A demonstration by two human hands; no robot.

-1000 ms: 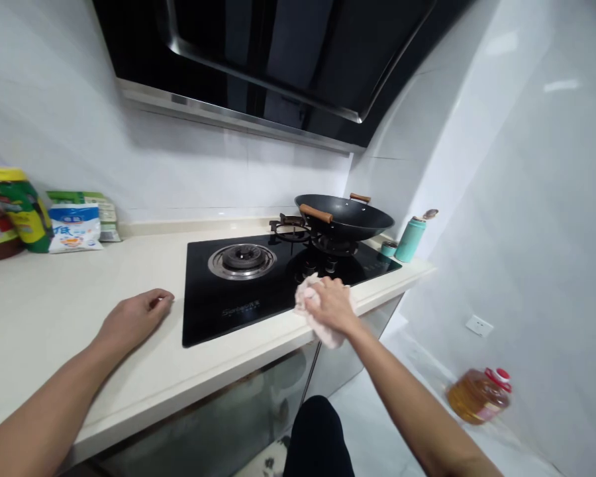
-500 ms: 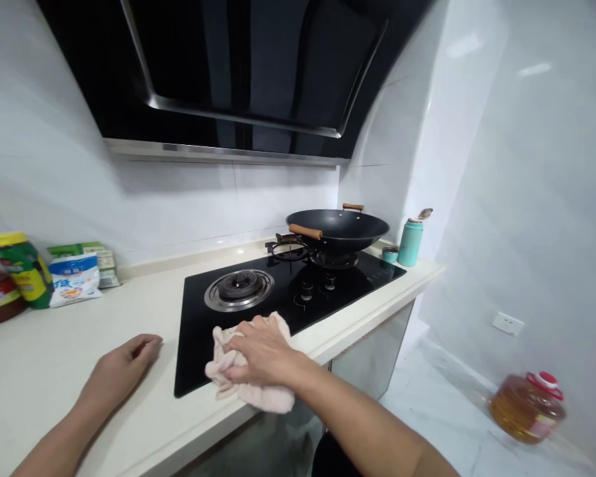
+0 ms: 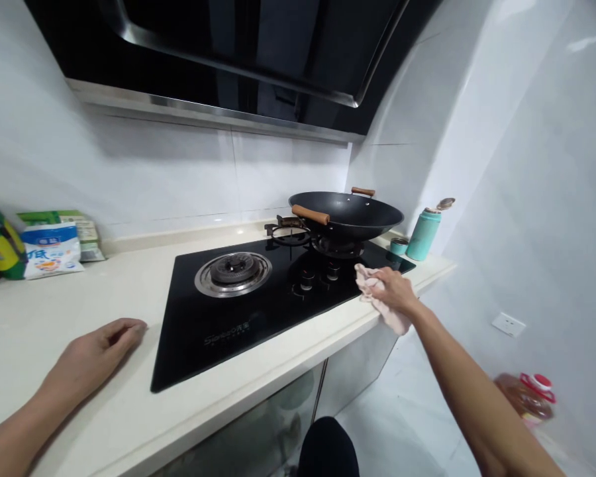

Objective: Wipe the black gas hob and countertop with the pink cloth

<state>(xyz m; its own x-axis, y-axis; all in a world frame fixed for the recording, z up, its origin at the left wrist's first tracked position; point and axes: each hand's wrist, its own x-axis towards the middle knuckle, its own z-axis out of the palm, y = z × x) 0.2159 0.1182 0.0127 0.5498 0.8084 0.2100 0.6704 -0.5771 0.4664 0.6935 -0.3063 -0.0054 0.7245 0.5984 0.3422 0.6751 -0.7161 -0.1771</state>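
Observation:
My right hand (image 3: 396,289) grips a pale pink cloth (image 3: 390,317) at the front right edge of the black glass gas stove (image 3: 273,315). Part of the cloth lies on the glass and part hangs over the edge of the countertop (image 3: 179,427). My left hand (image 3: 97,351) rests on the countertop left of the stove, its fingers curled in loosely with nothing visible in them. Above the right burner sits a black wok (image 3: 362,215) with wooden handles. The left burner (image 3: 233,273) is bare, and two knobs stand between the burners.
A teal flask (image 3: 424,235) and its small cup (image 3: 398,246) stand at the counter's right end. Seasoning packets (image 3: 53,250) and a green-yellow bottle (image 3: 0,242) are at the back left. The range hood (image 3: 218,59) overhangs the stove. An oil jug (image 3: 526,396) sits on the floor.
My right hand has carried the cloth rightward along the stove's front, from the near left part to the right end. My left hand stays on the countertop. The view has shifted slightly.

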